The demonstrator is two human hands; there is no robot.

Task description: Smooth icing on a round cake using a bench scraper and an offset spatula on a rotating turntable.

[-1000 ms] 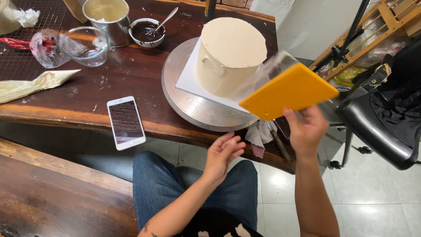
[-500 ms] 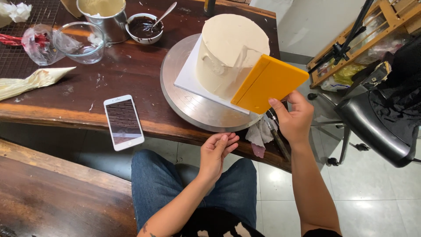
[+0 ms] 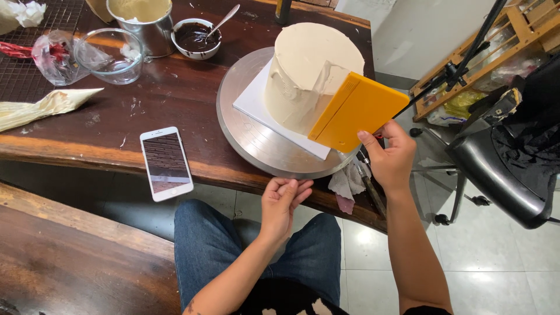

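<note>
1. Right hand (image 3: 389, 158) is gripping the orange scraper (image 3: 357, 112) by its lower corner, with the long edge set against the side of the frosted cake (image 3: 309, 73).
2. Left hand (image 3: 282, 202) sits just under the near rim of the metal turntable (image 3: 256, 143), fingers loosely curled and holding nothing, fingertips at or close to the rim.
3. Cake stands on a white square board (image 3: 252, 102) in the middle of the turntable, on the dark wooden tabletop (image 3: 116, 116).
4. Looks to me like the side-smoothing step: the frosting is streaky right where the scraper meets it.
5. Next bit probably needs the scraper kept upright and steady while the other hand spins the turntable evenly.
6. Nearby: a phone (image 3: 166, 162), a piping bag (image 3: 46, 106), a glass bowl (image 3: 109, 53), and a small bowl of chocolate (image 3: 196, 37).
</note>
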